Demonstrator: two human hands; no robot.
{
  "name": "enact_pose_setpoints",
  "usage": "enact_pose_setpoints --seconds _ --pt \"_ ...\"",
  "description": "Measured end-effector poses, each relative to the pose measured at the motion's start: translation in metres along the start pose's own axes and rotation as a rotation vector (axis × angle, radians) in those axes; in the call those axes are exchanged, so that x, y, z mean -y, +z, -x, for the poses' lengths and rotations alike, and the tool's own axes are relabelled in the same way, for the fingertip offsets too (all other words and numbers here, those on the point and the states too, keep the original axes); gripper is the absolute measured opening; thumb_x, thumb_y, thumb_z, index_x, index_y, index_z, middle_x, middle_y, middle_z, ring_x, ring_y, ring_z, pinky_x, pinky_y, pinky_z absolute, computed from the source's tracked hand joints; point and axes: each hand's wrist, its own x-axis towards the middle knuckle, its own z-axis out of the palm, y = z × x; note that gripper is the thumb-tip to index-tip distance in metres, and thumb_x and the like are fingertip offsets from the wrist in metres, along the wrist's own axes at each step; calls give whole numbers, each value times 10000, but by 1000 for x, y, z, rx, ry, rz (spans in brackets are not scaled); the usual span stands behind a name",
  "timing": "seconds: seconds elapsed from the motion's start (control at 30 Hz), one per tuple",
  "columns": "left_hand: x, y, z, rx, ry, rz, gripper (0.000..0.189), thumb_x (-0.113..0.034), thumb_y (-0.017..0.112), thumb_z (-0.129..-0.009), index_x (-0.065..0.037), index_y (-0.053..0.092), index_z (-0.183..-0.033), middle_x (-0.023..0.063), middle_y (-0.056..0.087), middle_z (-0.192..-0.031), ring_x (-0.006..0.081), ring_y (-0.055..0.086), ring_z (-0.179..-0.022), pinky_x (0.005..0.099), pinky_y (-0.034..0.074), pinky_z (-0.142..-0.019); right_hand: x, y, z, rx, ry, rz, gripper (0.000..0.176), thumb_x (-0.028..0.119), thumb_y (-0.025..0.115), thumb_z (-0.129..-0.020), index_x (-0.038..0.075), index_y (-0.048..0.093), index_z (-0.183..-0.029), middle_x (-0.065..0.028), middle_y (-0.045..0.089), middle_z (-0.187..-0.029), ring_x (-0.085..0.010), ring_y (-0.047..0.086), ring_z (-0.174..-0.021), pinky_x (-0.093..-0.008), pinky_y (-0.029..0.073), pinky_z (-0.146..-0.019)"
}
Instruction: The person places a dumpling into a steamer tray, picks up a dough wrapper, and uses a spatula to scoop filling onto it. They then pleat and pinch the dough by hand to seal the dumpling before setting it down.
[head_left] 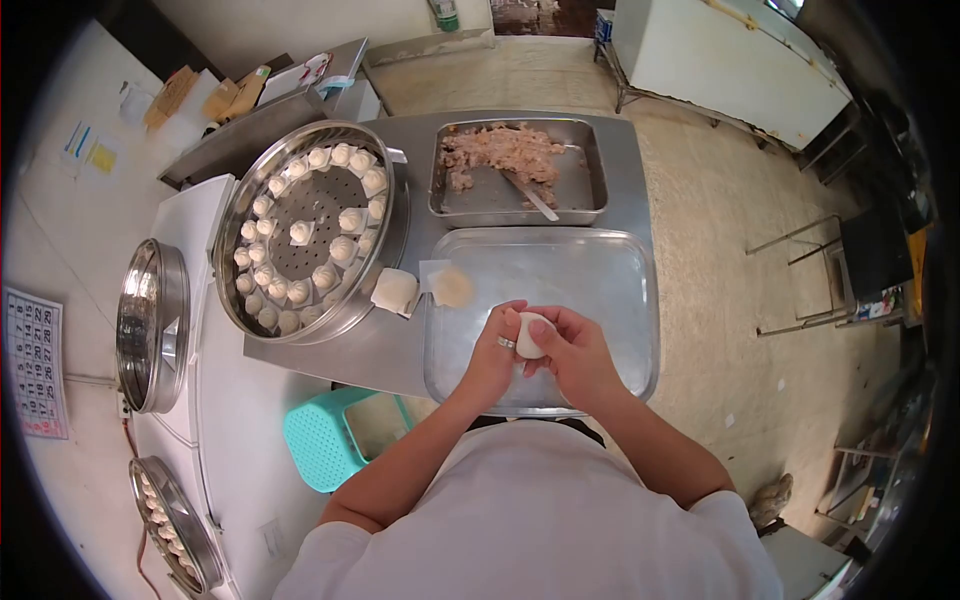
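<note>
Between my two hands is a round white dough bun (529, 336), held above the near part of a shallow metal tray (610, 290). My left hand (494, 350), with a ring on one finger, curls round the bun's left side. The fingers and thumb of my right hand (577, 352) close on it from the right. The bun's underside is hidden by my fingers. Just beyond my left hand, a flat tan disc (453, 288) lies at the tray's left edge, partly over a white paper square (432, 270). A stack of white paper squares (396, 290) sits beside it.
A perforated steamer tray (320, 220) with several pleated buns stands at left. Behind the metal tray is a deep pan (470, 205) of minced meat filling (505, 150) with a spatula (530, 195). A turquoise plastic stool (325, 440) is below left, a black chair (872, 250) at right.
</note>
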Motion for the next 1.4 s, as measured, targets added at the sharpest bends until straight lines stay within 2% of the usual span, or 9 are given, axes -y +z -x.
enact_pose_setpoints --seconds 0.13,0.33,0.5,0.63,0.7,1.0,1.1,1.27,1.4 --pt "12 -31 -5 -61 242 -272 719 -596 458 -1042 23 432 -1408 179 598 -1276 249 620 -1061 356 521 -910 -9 14 -14 -48 120 -57 355 253 584 -1062 -36 603 -1267 -122 697 -1076 -188 682 -849 -314 561 -678" --pt "6 -82 -22 -63 223 -589 627 -451 656 -980 -15 478 -1393 150 616 -1232 277 622 -1084 402 527 -891 -16 16 -37 -32 234 -137 362 261 586 -1060 -41 600 -1260 -135 692 -1048 -190 686 -819 -296 568 -647" --pt "-28 -149 -87 -363 258 -1190 539 -417 741 -896 -9 622 -1228 206 631 -1226 346 653 -1063 432 536 -873 -9 16 -47 -14 223 -250 374 274 534 -1078 -31 583 -1289 -170 691 -1085 -217 695 -789 -311 594 -654" --pt "-24 -183 -120 -197 43 -1492 456 -403 758 -867 -3 704 -1080 207 702 -1069 376 683 -978 468 547 -856 -2 23 -45 -47 197 -340 399 252 551 -1066 -46 548 -1332 -179 691 -1108 -226 705 -810 -309 604 -675" --pt "-32 -186 -128 -35 -167 -1509 416 -391 764 -855 -7 728 -1010 196 729 -966 375 696 -927 471 554 -841 2 24 -44 -83 164 -313 396 197 570 -1049 -56 539 -1352 -179 690 -1124 -229 708 -835 -311 607 -689" --pt "-32 -196 -125 -232 -46 -1152 277 -284 766 -866 -18 709 -914 169 718 -833 369 679 -783 444 525 -713 64 -15 -104 -299 -135 307 382 127 681 -974 -64 603 -1296 -118 714 -1025 -179 702 -805 -295 590 -674" --pt "-53 -184 -102 -336 15 -916 250 -246 757 -903 -8 689 -937 118 703 -774 257 660 -703 384 505 -662 83 -21 -154 -302 -208 562 376 137 699 -960 -54 621 -1275 -107 713 -1005 -150 684 -773 -279 574 -666" --pt "13 -154 -72 -85 -81 -166 195 -165 732 -959 15 664 -991 6 676 -792 58 596 -743 265 477 -633 76 -13 -247 -127 -83 736 374 132 725 -903 -16 667 -1242 -107 711 -959 -114 672 -766 -252 556 -659" --pt "37 -122 -53 -79 -65 -439 180 -137 723 -937 -26 657 -1064 63 689 -785 158 659 -721 319 514 -654 51 -6 -305 -77 -63 1200 424 153 754 -821 -6 695 -1210 -183 733 -970 -230 718 -851 -347 580 -757"
